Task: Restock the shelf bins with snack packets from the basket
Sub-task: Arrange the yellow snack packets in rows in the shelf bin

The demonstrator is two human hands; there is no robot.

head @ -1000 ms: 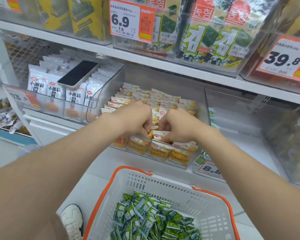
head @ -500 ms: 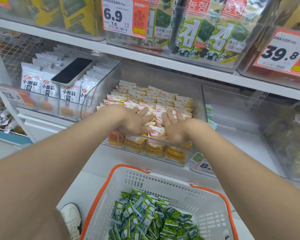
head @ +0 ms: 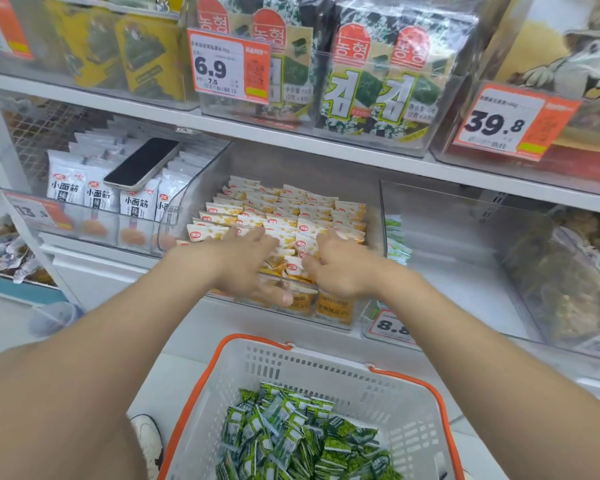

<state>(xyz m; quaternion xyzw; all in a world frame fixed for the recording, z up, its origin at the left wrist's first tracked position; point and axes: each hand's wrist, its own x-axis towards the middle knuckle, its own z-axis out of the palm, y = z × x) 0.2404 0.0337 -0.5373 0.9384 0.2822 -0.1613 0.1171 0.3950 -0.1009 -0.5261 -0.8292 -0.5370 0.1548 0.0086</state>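
Left hand [head: 243,268], right hand [head: 340,268] wider apart now, flat fingers [head: 254,236] on packets [head: 284,209]

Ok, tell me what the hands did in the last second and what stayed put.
Both hands uncurled. The left hand and right hand were fists dug into the front of the yellow packets; now their fingers are straight and spread flat over them, a little wider apart. The phone on the white packets and the green packets in the basket stayed as they were.
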